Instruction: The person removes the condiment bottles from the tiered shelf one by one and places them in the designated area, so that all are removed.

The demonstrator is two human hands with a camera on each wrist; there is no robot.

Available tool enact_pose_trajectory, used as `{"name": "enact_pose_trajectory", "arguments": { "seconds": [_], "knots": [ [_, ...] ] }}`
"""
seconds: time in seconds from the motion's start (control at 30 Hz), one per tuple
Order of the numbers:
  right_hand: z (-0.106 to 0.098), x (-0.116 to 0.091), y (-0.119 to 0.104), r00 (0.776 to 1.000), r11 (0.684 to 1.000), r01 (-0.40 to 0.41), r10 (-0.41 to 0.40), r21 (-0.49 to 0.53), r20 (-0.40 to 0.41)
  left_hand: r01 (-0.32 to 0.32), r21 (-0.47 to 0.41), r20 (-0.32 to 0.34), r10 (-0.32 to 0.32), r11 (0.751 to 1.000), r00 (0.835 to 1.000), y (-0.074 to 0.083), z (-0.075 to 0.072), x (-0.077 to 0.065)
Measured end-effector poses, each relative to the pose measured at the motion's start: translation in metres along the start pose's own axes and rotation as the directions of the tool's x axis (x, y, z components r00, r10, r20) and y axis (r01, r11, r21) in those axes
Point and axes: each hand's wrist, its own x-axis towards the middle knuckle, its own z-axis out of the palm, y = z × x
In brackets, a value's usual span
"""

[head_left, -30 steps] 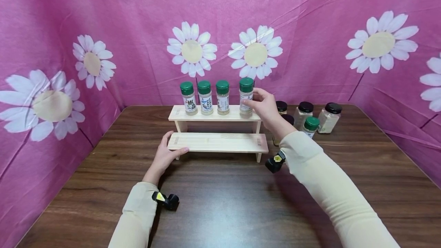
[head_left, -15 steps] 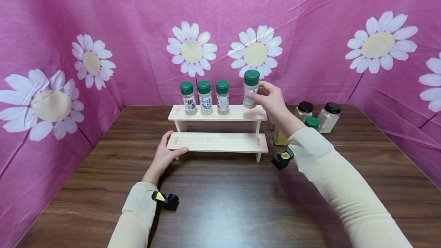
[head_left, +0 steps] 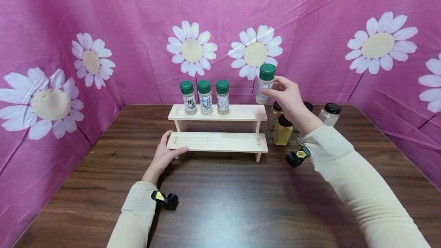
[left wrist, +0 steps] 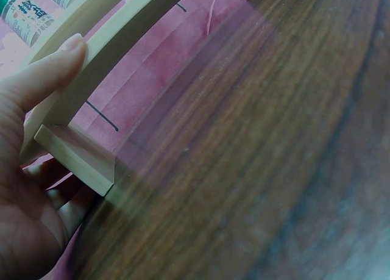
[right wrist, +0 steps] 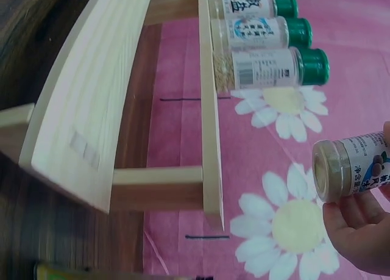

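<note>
Pale wood fills the left hand (head_left: 163, 156), which grips the left end of the rack (head_left: 218, 141), thumb on the front edge of the lower shelf (right wrist: 85, 103). Uneven pressure there could shift the rack on the bench (head_left: 220, 202) and rock the three green-capped jars (head_left: 205, 98) standing upright along the upper shelf (head_left: 244, 112) — slim things, likely quick to topple. That shelf is shallow, so its edges lie close to them; open board runs from the third to the right end, and the lower shelf offers its full length. Higher, near that right end, the right hand (head_left: 289, 93) pinches another green-capped jar (head_left: 265, 81) between thumb and fingers, slightly tilted and apart from the wood; a loosened hold would probably drop it against the shelf's edge. Farther right, a yellow-filled jar (head_left: 283, 131) stands just beside the rack, with dark-capped jars (head_left: 329, 115) about it, some partly hidden by the arm. Any low swing could clip them with the wrist camera (head_left: 296, 159) — room overhead looks safer.
</note>
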Motion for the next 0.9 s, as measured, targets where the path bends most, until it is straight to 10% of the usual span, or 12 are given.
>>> {"name": "enact_pose_trajectory", "arguments": {
  "seconds": [0.23, 0.47, 0.9],
  "knots": [
    [-0.026, 0.007, 0.017, 0.999, 0.990, 0.026, -0.031, 0.142, 0.036, 0.011, 0.006, -0.004, -0.011, 1.000, 1.000, 0.000, -0.001, -0.001],
    [-0.041, -0.001, 0.004, 0.999, 1.000, 0.016, -0.016, 0.006, -0.032, 0.009, -0.005, -0.003, -0.009, 1.000, 1.000, 0.001, -0.002, -0.001],
    [-0.086, -0.003, 0.016, 0.995, 0.996, 0.031, -0.023, 0.078, -0.102, -0.003, -0.002, 0.001, 0.003, 1.000, 1.000, 0.001, 0.000, 0.000]
  ]
}}
